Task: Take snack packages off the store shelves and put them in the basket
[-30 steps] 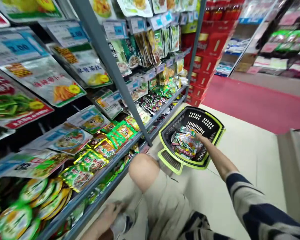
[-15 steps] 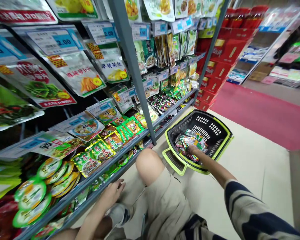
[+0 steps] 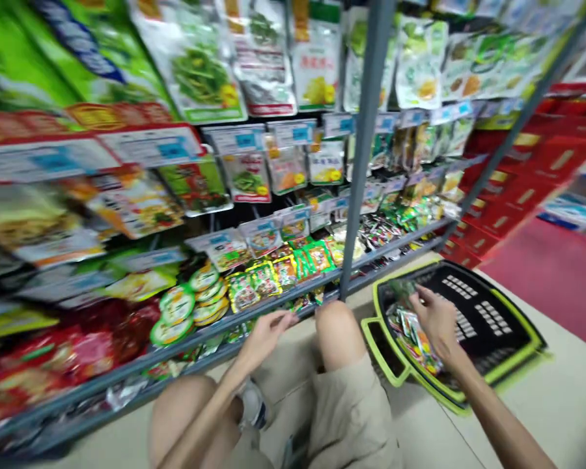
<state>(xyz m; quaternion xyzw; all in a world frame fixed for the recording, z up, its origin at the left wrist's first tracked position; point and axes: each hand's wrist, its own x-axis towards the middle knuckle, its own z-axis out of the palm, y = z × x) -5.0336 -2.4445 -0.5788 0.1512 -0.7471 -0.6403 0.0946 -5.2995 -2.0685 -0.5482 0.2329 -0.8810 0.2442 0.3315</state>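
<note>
A: Identify the nearest items, with changes from the earlier frame.

B: At bottom centre, bare knees (image 3: 339, 332) and beige shorts (image 3: 351, 410). View now turned leftward, with more shelf goods in the left half.

A: Report the left hand.

B: Left hand (image 3: 268, 332) near frame centre, formerly lower left. Fingers loosely bent, partly open, just in front of the green-and-yellow packets (image 3: 264, 280).

A: Report the right hand.

B: Right hand (image 3: 437, 319) at right of centre, above the basket (image 3: 498, 339); formerly down among the small packets (image 3: 413, 329). Fingers curled; at the fingertips, a blurred green item (image 3: 403, 288). Held or merely touched: cannot tell.

A: Locate the basket and contents.

B: Basket on the floor, lower right, formerly mid-right. Small packets heaped at the near left end.

A: List the background.

B: Grey shelf post (image 3: 366, 130) and hanging food packs (image 3: 315, 58) at upper centre; stacked red boxes (image 3: 527, 195) at upper right.
</note>
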